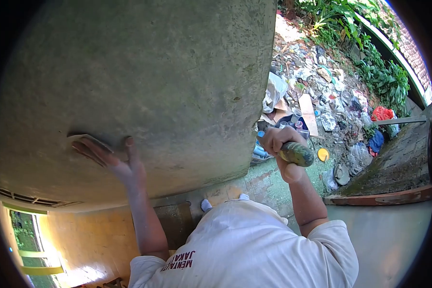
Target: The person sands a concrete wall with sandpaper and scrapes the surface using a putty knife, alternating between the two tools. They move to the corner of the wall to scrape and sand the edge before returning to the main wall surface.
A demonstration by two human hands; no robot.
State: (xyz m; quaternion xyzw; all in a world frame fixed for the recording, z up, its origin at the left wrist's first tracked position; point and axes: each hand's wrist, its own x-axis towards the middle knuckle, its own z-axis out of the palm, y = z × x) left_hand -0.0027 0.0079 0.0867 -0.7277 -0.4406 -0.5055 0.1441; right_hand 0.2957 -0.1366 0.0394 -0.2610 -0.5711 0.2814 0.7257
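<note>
My left hand (111,154) lies against the big grey plastered wall (177,77), its fingers long and close together and the thumb apart. Pale dust coats this hand and its wrist. To the right, just beyond the wall's edge, my right hand (279,140) is wrapped round a thick, rounded tool handle (296,154) with green and brown stains. The handle's butt points toward me, while whatever lies on its far side is hidden behind the fist.
Litter (329,103) covers the ground at the right, with a yellow lid (323,154) and a red plastic bag (382,114) in it. A wooden rail (384,196) edges the ledge. Lower left, bright openings (36,240) break the yellow wall.
</note>
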